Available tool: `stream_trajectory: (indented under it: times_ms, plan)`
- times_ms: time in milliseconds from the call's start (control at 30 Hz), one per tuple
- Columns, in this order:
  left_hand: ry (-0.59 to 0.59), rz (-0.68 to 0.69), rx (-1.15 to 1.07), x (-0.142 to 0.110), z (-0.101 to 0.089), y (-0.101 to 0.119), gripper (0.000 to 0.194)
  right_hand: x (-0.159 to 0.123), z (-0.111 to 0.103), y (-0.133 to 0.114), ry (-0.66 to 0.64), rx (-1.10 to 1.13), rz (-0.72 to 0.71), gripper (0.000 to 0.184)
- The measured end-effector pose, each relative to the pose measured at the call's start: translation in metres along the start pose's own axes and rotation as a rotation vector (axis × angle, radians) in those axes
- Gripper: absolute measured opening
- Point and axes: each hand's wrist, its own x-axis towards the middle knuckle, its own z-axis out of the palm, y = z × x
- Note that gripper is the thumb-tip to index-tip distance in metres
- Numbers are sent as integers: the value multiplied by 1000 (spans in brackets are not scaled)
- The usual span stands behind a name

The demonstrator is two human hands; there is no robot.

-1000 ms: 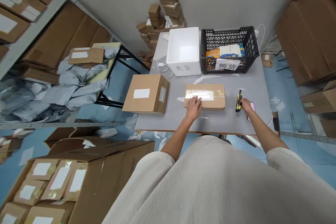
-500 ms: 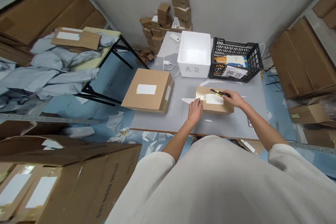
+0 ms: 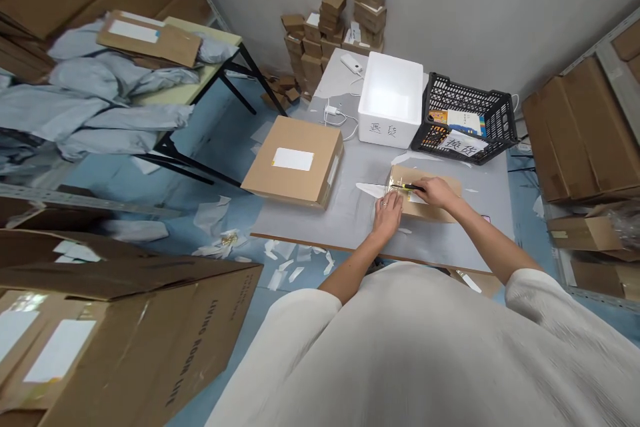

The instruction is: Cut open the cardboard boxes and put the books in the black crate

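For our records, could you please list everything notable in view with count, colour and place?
table: 1, grey, centre
parcel: 1, brown, table front
knife: 1, black and yellow, over parcel
large carton: 1, brown, table left
bin: 1, white, table back
crate: 1, black, beside bin
books: several, multicoloured, in crate
stacked boxes: many, brown, behind table
bags: several, grey, left
open carton: 1, brown, lower left
scraps: many, white, floor
left hand: 1, bare, on parcel
right hand: 1, bare, holding knife

The right hand [image 3: 434, 192] partly hides the cutter [image 3: 409, 186] and the carton [image 3: 425, 211] beneath.
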Motion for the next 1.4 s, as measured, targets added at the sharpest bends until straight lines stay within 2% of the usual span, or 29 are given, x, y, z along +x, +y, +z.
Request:
stream_trajectory:
  times_ms: [367, 667, 867, 1400]
  plan:
    - [-23, 5, 11, 1, -2, 1, 50, 3, -3, 0, -60, -51, 8, 37]
    - [-48, 1, 126, 5, -2, 2, 49, 7, -23, -19, -188, -222, -9, 37]
    - [-78, -28, 137, 8, -7, 6, 51, 7, -29, -29, -198, -306, 37, 38]
    - [-156, -92, 155, 13, -20, 12, 53, 2, -25, -14, -236, -365, 58, 40]
